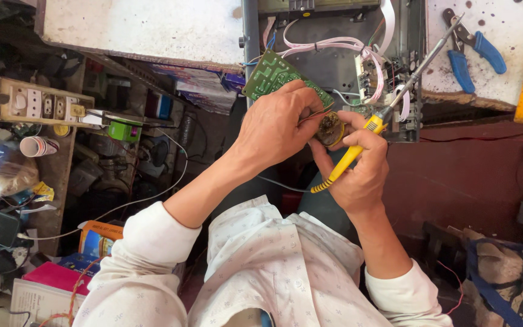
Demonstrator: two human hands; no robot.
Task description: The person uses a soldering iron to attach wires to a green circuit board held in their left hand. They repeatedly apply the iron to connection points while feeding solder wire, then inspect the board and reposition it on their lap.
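Head view, centre of the frame: the left hand (276,124) is clenched around the lower edge of a green circuit board (273,75) and, it seems, thin wires running to a small round brownish part (330,129), which sits between both hands. The right hand (358,172) grips a yellow-handled soldering iron (373,124), its metal shaft slanting toward the upper right over the open metal chassis (334,60) with pink-white wiring. Blue-handled pliers (473,51) lie on the white table (140,24) at upper right; a socket strip (37,103) sits at left.
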